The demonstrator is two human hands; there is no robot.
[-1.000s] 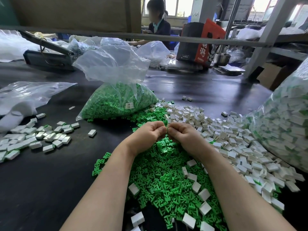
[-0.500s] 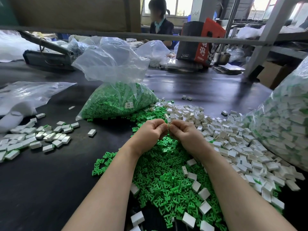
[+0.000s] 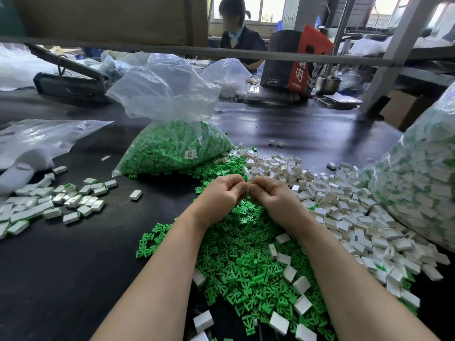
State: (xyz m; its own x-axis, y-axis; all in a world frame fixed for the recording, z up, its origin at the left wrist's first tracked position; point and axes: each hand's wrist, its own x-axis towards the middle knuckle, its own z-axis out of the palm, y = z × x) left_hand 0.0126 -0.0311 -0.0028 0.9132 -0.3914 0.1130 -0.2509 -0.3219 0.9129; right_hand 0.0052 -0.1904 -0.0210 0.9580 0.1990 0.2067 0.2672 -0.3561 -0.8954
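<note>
Right, the two hands were together above the middle of the tabletop [image 3: 61, 279]. The left hand [image 3: 220, 198] and the right hand [image 3: 274, 199] met fingertip to fingertip, fingers curled in, and both pinched a small white piece [image 3: 249, 186] between the thumbs. Only a sliver of it showed, so its shape could not be told.

Directly beneath the wrists and forearms lay a heap of green plastic pieces [image 3: 236, 262], which ran down to the near edge with a few white ones mixed in. Just beside it, toward the right edge, spread a pile of white rectangular caps [image 3: 344, 200], touching the green heap along its side.

Behind the hands, toward the far edge, a clear bag of green pieces [image 3: 172, 148] slumped with its mouth open and upright. At the right edge bulged a big clear bag of white-and-green parts [image 3: 418, 188]. Well apart, by the left edge, sat a loose cluster of white blocks with green showing [image 3: 49, 203], and behind that lay a flat clear bag [image 3: 37, 141].
</note>
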